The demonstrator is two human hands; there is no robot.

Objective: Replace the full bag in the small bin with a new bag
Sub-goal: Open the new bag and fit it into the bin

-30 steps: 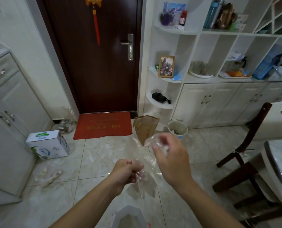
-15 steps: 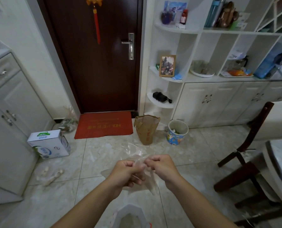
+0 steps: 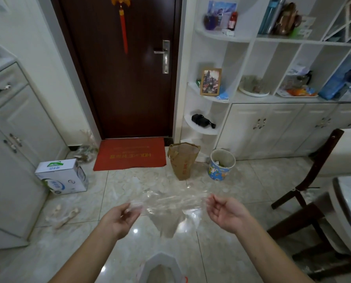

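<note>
Left hand point(image 3: 120, 218), right hand point(image 3: 225, 213), pinching clear bag point(image 3: 168, 209) stretched between

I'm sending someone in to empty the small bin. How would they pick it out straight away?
Start at the dark front door and the red mat before it, then look right along the floor to the foot of the white shelf unit. The small bin stands just right of a brown paper bag. It is the only round, open-topped tub there, blue with cartoon prints.
</note>
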